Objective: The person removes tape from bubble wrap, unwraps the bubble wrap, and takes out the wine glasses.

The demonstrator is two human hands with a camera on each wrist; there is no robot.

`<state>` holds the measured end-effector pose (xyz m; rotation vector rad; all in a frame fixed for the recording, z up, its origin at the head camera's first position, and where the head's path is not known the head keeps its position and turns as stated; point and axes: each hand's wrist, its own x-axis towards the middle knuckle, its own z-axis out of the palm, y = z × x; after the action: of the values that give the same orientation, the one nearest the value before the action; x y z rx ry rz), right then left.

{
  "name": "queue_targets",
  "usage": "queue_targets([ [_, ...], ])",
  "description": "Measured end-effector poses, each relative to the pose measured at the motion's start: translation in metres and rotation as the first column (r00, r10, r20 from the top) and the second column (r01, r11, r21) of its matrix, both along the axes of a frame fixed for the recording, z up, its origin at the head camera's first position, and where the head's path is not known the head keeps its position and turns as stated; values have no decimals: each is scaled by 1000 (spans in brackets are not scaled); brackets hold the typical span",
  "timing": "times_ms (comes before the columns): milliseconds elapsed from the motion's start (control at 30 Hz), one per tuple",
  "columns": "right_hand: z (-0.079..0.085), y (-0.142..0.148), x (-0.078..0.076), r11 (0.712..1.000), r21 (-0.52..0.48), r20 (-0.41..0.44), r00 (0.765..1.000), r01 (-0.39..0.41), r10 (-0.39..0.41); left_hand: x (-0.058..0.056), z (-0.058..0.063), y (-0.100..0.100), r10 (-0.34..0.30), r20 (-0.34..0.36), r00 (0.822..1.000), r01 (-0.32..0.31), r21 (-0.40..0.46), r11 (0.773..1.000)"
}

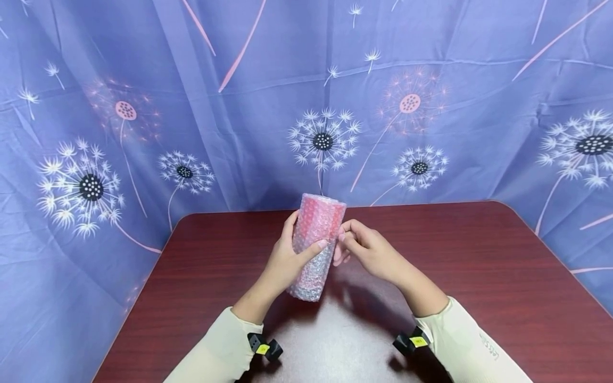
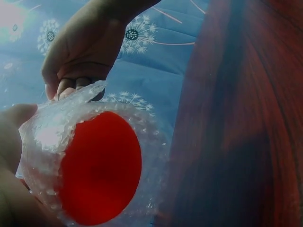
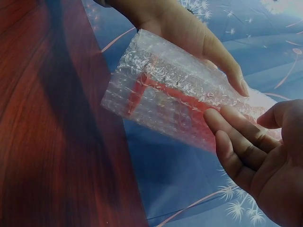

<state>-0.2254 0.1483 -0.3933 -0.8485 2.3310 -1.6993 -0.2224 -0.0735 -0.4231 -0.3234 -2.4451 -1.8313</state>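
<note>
A tall cylinder with a red top part and a red round end is rolled in clear bubble wrap (image 1: 313,266); the red end (image 2: 102,165) shows inside the open wrap in the left wrist view. My left hand (image 1: 284,260) grips the wrapped cylinder from the left, thumb across its front, and holds it tilted above the table. On the other side, my right hand (image 1: 366,247) pinches the edge of the bubble wrap between thumb and forefinger near the upper right. Its other fingers (image 3: 236,137) lie bent along the wrap.
The dark red wooden table (image 1: 215,255) has rounded far corners. Behind it hangs a blue cloth (image 1: 258,133) with dandelion prints. Small black cameras with yellow labels sit on the left wrist (image 1: 265,347) and the right wrist (image 1: 412,341).
</note>
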Motion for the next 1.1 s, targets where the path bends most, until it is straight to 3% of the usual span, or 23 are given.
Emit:
queue_targets([
  [533,1,-2,4,999,12,-32,998,-45,46,-1,5,1,52,-55,997,-53,-18,998],
  [1100,-2,-7,5,1000,5,22,999,-25,25,-1,5,-2,82,-64,995,-83,-15,996],
])
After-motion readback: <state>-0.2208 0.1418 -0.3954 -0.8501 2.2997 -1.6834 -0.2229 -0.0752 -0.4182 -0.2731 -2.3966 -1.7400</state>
